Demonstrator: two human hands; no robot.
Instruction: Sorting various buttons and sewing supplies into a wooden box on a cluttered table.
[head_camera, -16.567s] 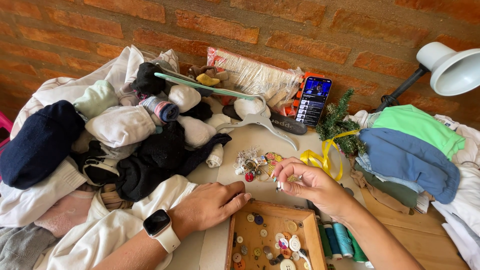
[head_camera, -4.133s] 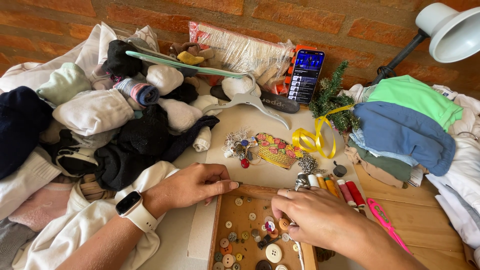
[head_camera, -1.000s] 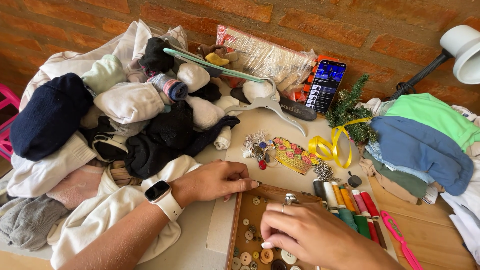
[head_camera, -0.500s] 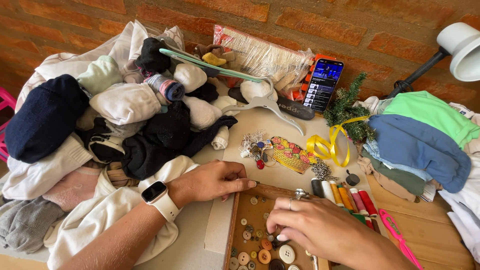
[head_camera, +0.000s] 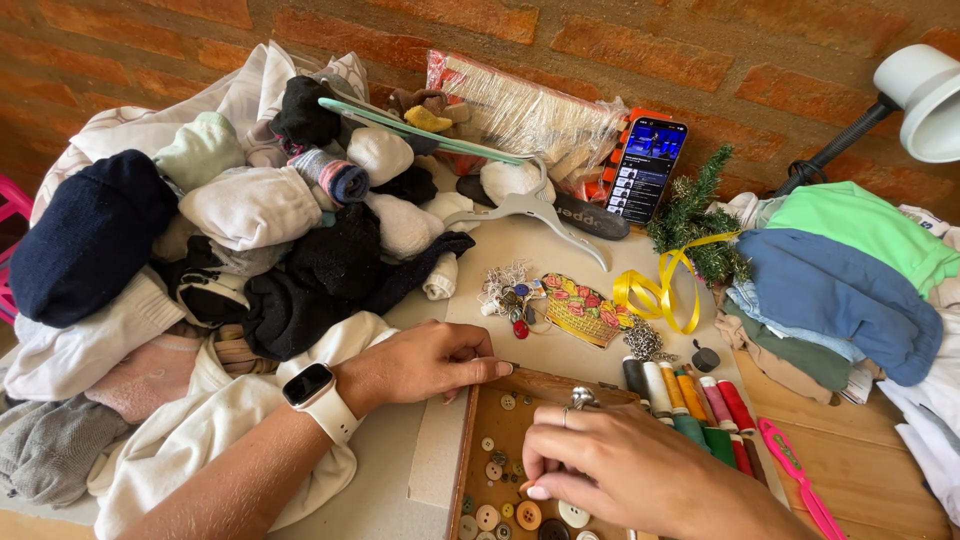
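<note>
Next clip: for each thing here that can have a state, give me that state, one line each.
Wooden button tray: open, loose buttons inside.
Left hand: flat on the tray's top edge, holding nothing.
Right hand: fingertips down among the buttons.
Phone: propped up, screen lit.
Desk lamp: cannot tell whether lit.
Thread spools: lying in a row.
Yellow ribbon: loosely looped.

Matt wooden tray, glossy, probably plastic buttons, soft cloth socks.
</note>
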